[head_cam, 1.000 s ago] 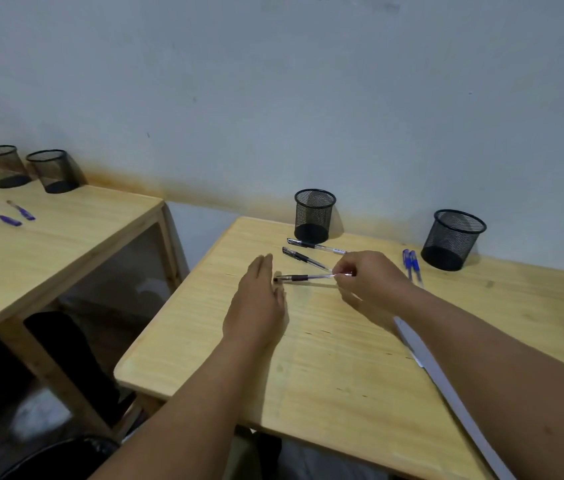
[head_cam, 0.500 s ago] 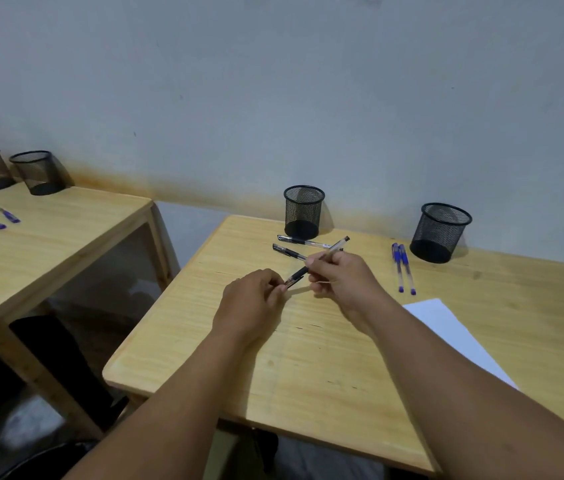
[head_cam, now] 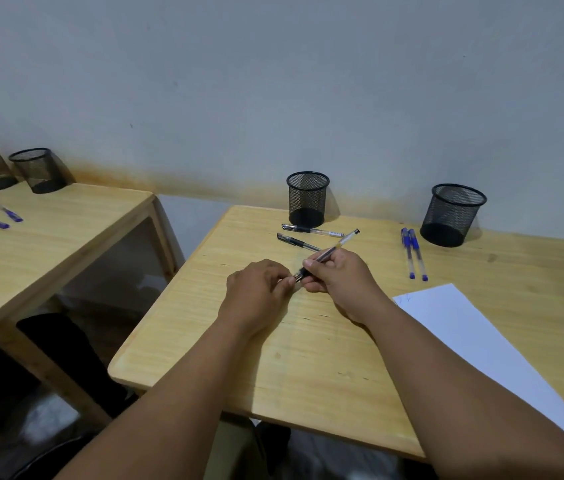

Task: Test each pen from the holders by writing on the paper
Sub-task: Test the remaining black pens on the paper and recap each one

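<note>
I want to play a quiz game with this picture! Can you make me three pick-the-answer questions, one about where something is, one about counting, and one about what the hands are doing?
1. Where is the paper?
A. on the near table, to the person's right
B. under a holder
C. on the floor

2. How many blue pens lie beside the right-side holder?
A. five
B. two
C. none

3. What are the hands doing?
A. resting flat
B. writing
C. both holding one black pen

Answers:
1 A, it lies by the right arm.
2 B, two lie side by side.
3 C, the right hand grips the barrel and the left hand pinches its lower end.
</note>
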